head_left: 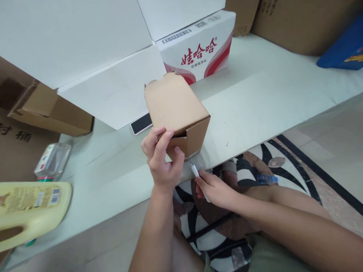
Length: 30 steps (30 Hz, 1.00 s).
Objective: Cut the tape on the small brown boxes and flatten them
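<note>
A small brown cardboard box (177, 104) stands on the pale-covered table, tilted in view, with a narrow gap along its front flap. My left hand (164, 156) grips the box at its near left corner, fingers on the top edge and thumb against the front flap. Closed in my right hand (214, 188) is a slim white utility knife (196, 171). Its thin metal tip points up at the lower front edge of the box; I cannot tell whether it touches. Behind my left fingers, a black-and-white phone-like device (141, 124) is partly covered by the box.
White cartons (108, 87) and a red-and-white water carton (199, 52) stand behind. A clear bottle (53, 161) and a yellow jug (32, 210) lie left. Brown cartons (308, 16) and a blue container (351, 44) stand right. The table edge (250, 147) runs near my right hand.
</note>
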### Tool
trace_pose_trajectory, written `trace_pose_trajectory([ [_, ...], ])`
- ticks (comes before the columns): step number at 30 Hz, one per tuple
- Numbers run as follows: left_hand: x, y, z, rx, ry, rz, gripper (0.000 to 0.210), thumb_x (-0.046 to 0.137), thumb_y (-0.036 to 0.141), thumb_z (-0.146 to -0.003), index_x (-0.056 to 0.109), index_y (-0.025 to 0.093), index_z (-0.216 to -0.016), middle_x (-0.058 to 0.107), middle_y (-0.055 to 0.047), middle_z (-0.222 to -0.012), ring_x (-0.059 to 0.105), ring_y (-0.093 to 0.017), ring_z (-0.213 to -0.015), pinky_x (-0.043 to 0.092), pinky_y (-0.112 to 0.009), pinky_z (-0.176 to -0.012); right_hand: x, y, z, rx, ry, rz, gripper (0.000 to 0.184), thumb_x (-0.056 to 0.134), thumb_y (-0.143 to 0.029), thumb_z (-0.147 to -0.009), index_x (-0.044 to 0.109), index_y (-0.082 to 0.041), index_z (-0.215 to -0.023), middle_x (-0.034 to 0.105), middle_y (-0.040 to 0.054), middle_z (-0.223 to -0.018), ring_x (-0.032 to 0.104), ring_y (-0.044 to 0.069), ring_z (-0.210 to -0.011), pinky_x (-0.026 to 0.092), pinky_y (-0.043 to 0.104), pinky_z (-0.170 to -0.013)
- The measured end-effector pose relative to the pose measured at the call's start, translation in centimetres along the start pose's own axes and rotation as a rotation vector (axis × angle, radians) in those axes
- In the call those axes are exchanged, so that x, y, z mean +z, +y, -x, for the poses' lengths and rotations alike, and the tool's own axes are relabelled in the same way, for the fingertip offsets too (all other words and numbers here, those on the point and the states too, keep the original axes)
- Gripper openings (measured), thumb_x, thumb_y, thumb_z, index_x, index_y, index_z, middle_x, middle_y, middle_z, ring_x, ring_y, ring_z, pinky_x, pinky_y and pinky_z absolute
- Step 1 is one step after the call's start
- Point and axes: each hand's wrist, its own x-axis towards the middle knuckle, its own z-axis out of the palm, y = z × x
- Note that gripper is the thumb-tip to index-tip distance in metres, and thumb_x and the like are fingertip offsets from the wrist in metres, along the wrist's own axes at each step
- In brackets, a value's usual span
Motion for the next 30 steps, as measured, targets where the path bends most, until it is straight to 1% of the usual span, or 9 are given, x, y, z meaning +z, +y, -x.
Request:
trace_pose_trajectory([
  [5, -0.09, -0.01, 0.06, -0.01, -0.002, -0.037, 0.045, 0.055, 0.012, -0.089, 0.06, 0.026, -0.132, 0.059, -0.01, -0.128, 0.057, -0.025, -0.124, 0.046, -0.046, -0.109, -0.05, 0.08, 0.06, -0.018, 0.001, 0.02, 0.026, 0.036, -0.029, -0.103, 0.043, -0.023, -0.079, 0.061, -0.001, -0.071, 0.063, 0.013, -0.061, 0.044, 0.025, -0.059],
  [9, -0.1, -0.02, 0.16, -0.017, 0.001, -0.021, 0.047, 0.054, 0.013, -0.089, 0.06, 0.027, -0.133, 0.059, -0.01, -0.13, 0.057, -0.026, -0.125, 0.045, -0.047, -0.11, -0.09, 0.07, 0.15, -0.016, -0.001, 0.012, 0.026, 0.036, -0.03, -0.103, 0.043, -0.023, -0.079, 0.062, -0.0009, -0.071, 0.063, 0.013, -0.062, 0.044, 0.025, -0.06],
  [18, -0.11, -0.14, 0.33, -0.051, 0.001, 0.036, 0.039, 0.053, 0.022, -0.097, 0.06, 0.029, -0.134, 0.058, -0.009, -0.132, 0.054, -0.025, -0.128, 0.043, -0.046, -0.111, -0.1, -0.05, 0.2, -0.023, -0.016, 0.029, 0.025, 0.036, -0.03, -0.103, 0.043, -0.023, -0.08, 0.062, 0.0001, -0.073, 0.063, 0.014, -0.064, 0.045, 0.026, -0.061],
  [20, -0.13, -0.16, 0.29, -0.043, -0.007, 0.013, 0.039, 0.053, 0.023, -0.097, 0.059, 0.029, -0.134, 0.058, -0.01, -0.131, 0.055, -0.025, -0.127, 0.043, -0.045, -0.11, -0.17, -0.3, 0.39, -0.025, -0.029, 0.076, 0.025, 0.036, -0.03, -0.103, 0.044, -0.023, -0.08, 0.063, 0.0003, -0.072, 0.063, 0.014, -0.065, 0.044, 0.026, -0.062],
  [24, -0.2, -0.11, 0.23, -0.022, -0.01, 0.021, 0.044, 0.055, 0.017, -0.094, 0.058, 0.029, -0.136, 0.057, -0.009, -0.132, 0.055, -0.025, -0.127, 0.043, -0.045, -0.111, -0.05, -0.57, 0.72, -0.073, -0.063, 0.231, 0.025, 0.038, -0.028, -0.102, 0.046, -0.023, -0.079, 0.065, 0.001, -0.073, 0.062, 0.016, -0.069, 0.042, 0.028, -0.067],
  [27, -0.3, -0.07, 0.24, -0.026, -0.019, 0.02, 0.046, 0.054, 0.015, -0.093, 0.057, 0.03, -0.136, 0.057, -0.009, -0.131, 0.054, -0.026, -0.128, 0.044, -0.045, -0.111, 0.23, -0.49, 0.8, -0.105, -0.096, 0.285, 0.024, 0.038, -0.028, -0.101, 0.046, -0.023, -0.079, 0.065, 0.0012, -0.074, 0.061, 0.017, -0.071, 0.041, 0.029, -0.068],
  [30, -0.41, -0.07, 0.25, -0.028, -0.023, -0.002, 0.043, 0.053, 0.017, -0.094, 0.057, 0.03, -0.135, 0.057, -0.01, -0.13, 0.055, -0.026, -0.127, 0.045, -0.046, -0.11, 0.28, -0.6, 0.84, -0.093, -0.105, 0.318, 0.025, 0.037, -0.028, -0.101, 0.045, -0.024, -0.078, 0.062, 0.0009, -0.071, 0.06, 0.017, -0.068, 0.039, 0.029, -0.067],
])
